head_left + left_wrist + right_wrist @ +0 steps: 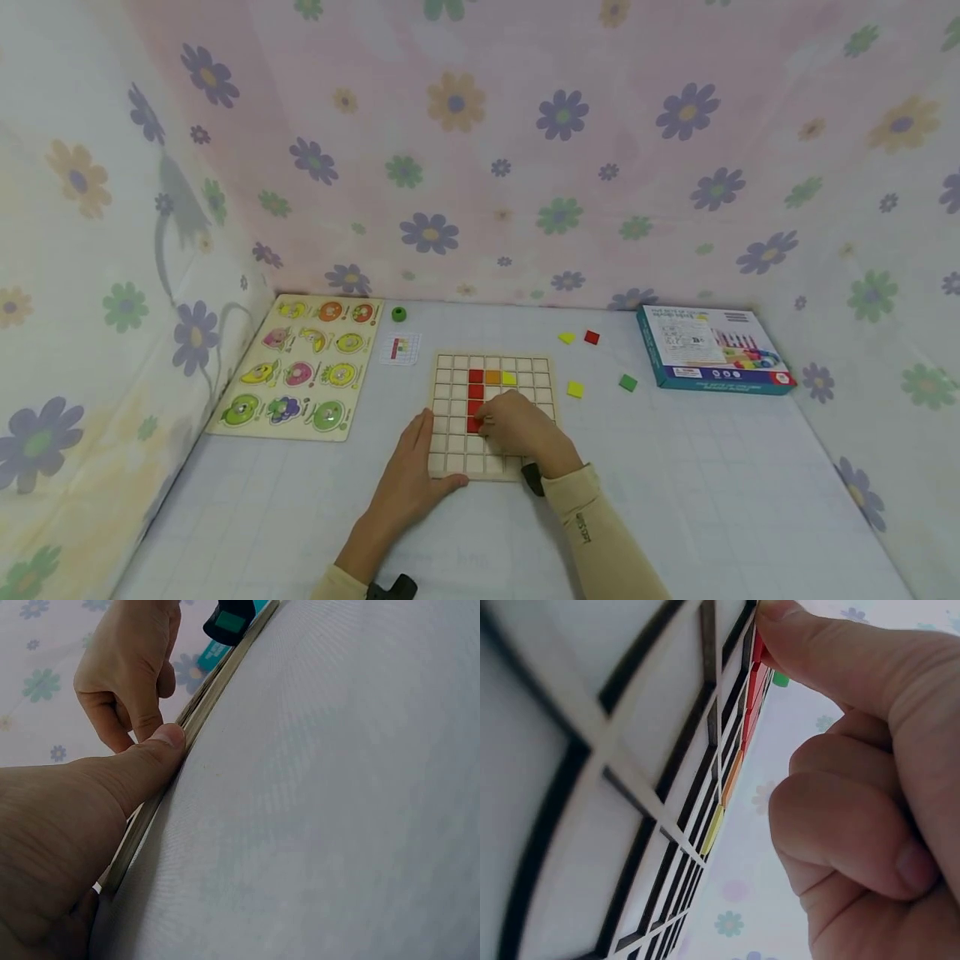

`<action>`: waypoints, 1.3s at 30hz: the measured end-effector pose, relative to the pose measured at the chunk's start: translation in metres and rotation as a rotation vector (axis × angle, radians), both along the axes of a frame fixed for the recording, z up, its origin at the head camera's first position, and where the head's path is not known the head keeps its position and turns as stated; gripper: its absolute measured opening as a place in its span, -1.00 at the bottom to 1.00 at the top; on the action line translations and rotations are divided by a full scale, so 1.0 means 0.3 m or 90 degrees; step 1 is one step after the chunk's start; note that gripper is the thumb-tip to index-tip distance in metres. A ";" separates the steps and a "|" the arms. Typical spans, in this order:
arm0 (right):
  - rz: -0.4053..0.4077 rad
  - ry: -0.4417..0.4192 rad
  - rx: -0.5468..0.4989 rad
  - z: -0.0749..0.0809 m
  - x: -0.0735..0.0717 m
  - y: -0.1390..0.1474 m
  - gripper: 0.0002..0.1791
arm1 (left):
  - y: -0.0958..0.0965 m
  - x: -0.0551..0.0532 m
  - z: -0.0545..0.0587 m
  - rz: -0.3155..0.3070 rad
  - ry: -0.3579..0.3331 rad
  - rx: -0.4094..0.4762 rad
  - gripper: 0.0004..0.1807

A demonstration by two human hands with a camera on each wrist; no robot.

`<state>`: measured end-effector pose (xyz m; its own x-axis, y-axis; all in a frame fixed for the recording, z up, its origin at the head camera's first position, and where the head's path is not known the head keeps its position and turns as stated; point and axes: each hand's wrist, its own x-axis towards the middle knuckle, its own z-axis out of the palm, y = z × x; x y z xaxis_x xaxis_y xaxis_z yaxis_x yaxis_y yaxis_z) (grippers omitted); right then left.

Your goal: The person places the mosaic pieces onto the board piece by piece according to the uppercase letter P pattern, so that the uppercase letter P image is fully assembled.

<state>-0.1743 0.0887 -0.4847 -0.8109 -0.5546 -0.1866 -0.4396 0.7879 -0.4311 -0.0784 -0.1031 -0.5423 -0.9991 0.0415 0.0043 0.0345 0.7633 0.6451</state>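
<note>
Right hand [517,423] has a narrow grip, fingertips on the lowest of 4 red tiles [472,425] in the grid board [455,462]. Left hand [411,479]'s grip is wide, thumb and fingers along 2 board edges. Imo a sideways drag could tilt that tile, and if the left eases off, the board might slide.

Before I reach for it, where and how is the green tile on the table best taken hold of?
I would bring the right hand down from above and pinch two opposite edges of the green tile. It lies flat and looks thin, so its edges seem the best grip; the nearest yellow tile lies apart, to its left.
</note>
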 end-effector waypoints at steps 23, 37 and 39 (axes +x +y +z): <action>-0.005 -0.019 -0.074 -0.022 -0.020 0.038 -0.77 | 0.003 0.010 0.000 -0.009 0.001 -0.003 0.35; -0.138 -0.034 -0.142 0.019 -0.070 0.152 -0.68 | 0.005 0.005 0.008 -0.003 0.008 -0.006 0.36; -0.148 -0.024 -0.153 0.016 -0.082 0.174 -0.66 | 0.005 0.004 0.011 -0.001 0.007 -0.008 0.36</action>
